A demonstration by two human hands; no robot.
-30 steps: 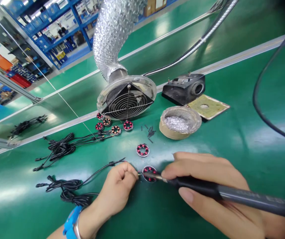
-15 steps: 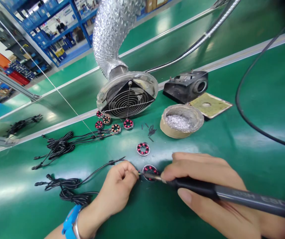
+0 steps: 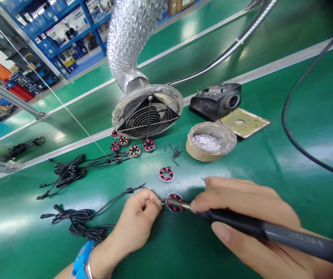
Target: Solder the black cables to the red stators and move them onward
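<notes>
My left hand [image 3: 137,219] is closed in a pinch beside a small round motor coil ring [image 3: 175,197] with red windings. A short bit of thin wire shows at its fingertips, by the ring's left edge. A black cable [image 3: 111,200] runs toward that hand from a coiled bundle [image 3: 88,224]. In my right hand [image 3: 256,199] is a soldering iron [image 3: 242,225], held like a pen. Its metal tip lies over the ring and points at the left fingertips; whether it touches the wire I cannot tell. Just behind lies a second red coil ring [image 3: 166,174].
A fume extractor hood [image 3: 147,112] hangs from a silver duct [image 3: 128,42]. Behind my right hand stand a tub of metal shavings [image 3: 211,155], a black iron holder [image 3: 215,101] and a yellowish sponge [image 3: 244,122]. Black tube pieces [image 3: 176,153], more rings [image 3: 134,150] and cables [image 3: 70,170] lie around.
My right hand and the soldering iron have shifted slightly to the right, and the iron's tip has moved up a little. My left hand keeps its pinch in nearly the same place.
</notes>
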